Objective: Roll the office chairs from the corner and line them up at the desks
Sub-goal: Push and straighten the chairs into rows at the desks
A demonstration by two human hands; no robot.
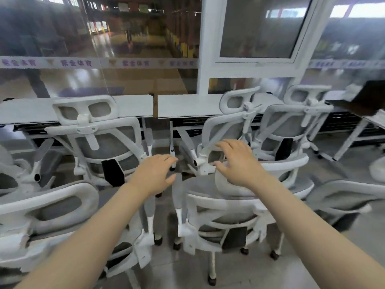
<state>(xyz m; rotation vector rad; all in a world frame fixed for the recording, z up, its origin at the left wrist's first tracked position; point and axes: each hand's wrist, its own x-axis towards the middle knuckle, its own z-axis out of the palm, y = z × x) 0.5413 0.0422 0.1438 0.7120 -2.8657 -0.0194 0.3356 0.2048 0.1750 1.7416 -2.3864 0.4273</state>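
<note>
Office: white desks (129, 105), mesh office chairs (104, 142), glass partition (125, 49).

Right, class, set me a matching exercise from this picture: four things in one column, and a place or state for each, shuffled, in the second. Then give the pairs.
Things:
1. left hand
2. right hand
3. desks
4. open window

Places or states:
A. white tops, side by side along the glass wall
B. fingers spread, over the headrest of the near chair
C. upper right, white frame, tilted
D. fingers straight, above the gap between chairs

Pairs: 1-D, 2-B, 3-A, 4-C
</note>
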